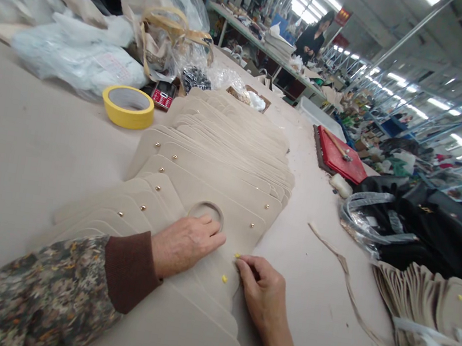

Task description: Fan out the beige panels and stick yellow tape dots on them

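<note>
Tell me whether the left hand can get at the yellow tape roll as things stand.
Probably yes: only flat-lying beige panels and bare table seem to lie between the left hand and the yellow tape roll, though the arm would likely have to stretch forward.

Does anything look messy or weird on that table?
A little. A beige strip trails in a loose curve across the table near the tied bundle, like a stray tie end. The overlapping beige panels fan out unevenly, though maybe on purpose. I see nothing spilled or broken.
</note>
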The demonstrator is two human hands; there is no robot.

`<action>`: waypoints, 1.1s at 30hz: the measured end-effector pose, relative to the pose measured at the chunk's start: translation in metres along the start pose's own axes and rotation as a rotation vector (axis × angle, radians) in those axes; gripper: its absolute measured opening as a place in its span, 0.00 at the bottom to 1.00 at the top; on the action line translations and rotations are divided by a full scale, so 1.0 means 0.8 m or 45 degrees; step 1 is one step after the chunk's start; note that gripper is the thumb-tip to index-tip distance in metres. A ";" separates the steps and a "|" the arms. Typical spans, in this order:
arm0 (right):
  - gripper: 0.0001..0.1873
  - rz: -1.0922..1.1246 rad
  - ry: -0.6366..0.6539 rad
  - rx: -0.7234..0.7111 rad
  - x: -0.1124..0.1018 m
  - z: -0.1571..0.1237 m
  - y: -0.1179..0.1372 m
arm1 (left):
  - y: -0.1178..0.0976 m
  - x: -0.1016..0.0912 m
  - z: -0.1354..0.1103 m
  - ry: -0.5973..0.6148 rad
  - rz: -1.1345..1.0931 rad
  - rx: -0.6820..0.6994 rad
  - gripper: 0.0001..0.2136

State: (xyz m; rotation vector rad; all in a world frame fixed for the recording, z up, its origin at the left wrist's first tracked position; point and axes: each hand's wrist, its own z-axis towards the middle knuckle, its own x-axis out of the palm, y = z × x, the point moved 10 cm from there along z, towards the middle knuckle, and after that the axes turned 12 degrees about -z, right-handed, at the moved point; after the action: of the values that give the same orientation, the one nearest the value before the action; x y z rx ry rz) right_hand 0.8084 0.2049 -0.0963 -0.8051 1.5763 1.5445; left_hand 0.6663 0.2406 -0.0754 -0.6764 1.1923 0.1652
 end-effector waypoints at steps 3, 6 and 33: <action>0.11 -0.109 -0.066 -0.043 -0.001 0.004 0.011 | -0.001 0.000 0.001 0.012 -0.009 -0.001 0.06; 0.11 -0.155 -0.052 -0.005 0.003 0.012 0.013 | -0.001 0.000 0.002 0.024 -0.008 0.004 0.06; 0.10 0.087 -0.358 -0.649 -0.037 -0.008 0.098 | -0.041 -0.041 -0.005 -0.388 -0.250 0.248 0.15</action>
State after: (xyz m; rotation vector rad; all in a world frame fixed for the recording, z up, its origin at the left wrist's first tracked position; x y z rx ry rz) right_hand 0.7550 0.2013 -0.0310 -0.7615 1.0265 2.0486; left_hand 0.6657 0.2195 -0.0334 -0.5696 0.8324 -0.0136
